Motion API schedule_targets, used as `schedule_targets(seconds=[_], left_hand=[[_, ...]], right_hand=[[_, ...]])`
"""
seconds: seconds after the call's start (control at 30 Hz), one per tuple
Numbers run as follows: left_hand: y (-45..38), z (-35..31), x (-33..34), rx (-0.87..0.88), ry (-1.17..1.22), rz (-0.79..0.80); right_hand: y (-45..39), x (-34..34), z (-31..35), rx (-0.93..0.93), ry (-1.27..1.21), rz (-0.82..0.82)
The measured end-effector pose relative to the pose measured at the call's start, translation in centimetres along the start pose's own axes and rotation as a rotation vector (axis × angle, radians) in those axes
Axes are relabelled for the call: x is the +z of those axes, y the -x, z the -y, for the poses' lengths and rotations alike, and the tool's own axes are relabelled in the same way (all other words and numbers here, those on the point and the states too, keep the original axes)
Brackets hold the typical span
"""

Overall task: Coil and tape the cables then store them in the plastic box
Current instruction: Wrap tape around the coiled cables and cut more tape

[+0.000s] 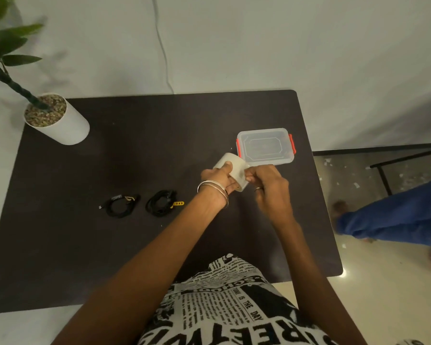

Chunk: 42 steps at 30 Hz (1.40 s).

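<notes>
Dark table (135,158) against white wall (259,46), glossy floor (383,282).

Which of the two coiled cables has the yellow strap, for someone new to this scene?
On the dark table, left of the left hand, lie two black coils. Take the right coil, nearer the wrist. Unlike the left coil, a yellow strap sticks out of it.

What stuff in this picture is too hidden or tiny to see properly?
Head view only:
- Tape roll: its loose end is hidden by the right hand; the left hand covers part of it.
- Box: contents unclear through the lid.
- Two cables: plugs too small to tell.
- Plant: cut off by the left edge.
</notes>
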State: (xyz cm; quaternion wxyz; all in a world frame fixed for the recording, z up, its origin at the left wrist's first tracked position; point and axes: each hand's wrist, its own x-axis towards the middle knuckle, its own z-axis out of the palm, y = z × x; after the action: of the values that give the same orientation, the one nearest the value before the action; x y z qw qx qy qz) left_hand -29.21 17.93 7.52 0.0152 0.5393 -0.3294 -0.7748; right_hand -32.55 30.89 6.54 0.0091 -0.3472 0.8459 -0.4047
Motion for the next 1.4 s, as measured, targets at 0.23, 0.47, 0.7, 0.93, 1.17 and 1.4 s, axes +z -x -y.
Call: schedule_targets(seconds=[0.23, 0.47, 0.7, 0.93, 1.17, 1.4], left_hand=[[-0.8, -0.5, -0.9, -0.055, 0.045, -0.110], [-0.1, 0.3, -1.3, -0.137, -0.105, 0.027], [-0.8, 0.9, -3.2, 0.480, -1.421, -0.202], [-0.7, 1.6, -2.6, 0.671, -1.241, 0.341], [-1.7, 3.6, -2.1, 0.595, -1.024, 0.102], [-1.9, 4.5, -2.7, 0.627, -0.946, 0.053]], right_hand=[[0.2, -0.8, -0.8, -0.018, -0.069, 0.160], [-1.9, -2.5, -0.9, 0.300, -0.397, 0.267], [-3.8, -2.2, -1.6, 0.370, -0.244, 0.602], [-5.6, -2.1, -1.0, 0.176, -0.043, 0.667], [-5.5, -0.6, -0.6, 0.034, 0.044, 0.613], [-4.8, -0.1, -0.5, 0.135, -0.046, 0.533]])
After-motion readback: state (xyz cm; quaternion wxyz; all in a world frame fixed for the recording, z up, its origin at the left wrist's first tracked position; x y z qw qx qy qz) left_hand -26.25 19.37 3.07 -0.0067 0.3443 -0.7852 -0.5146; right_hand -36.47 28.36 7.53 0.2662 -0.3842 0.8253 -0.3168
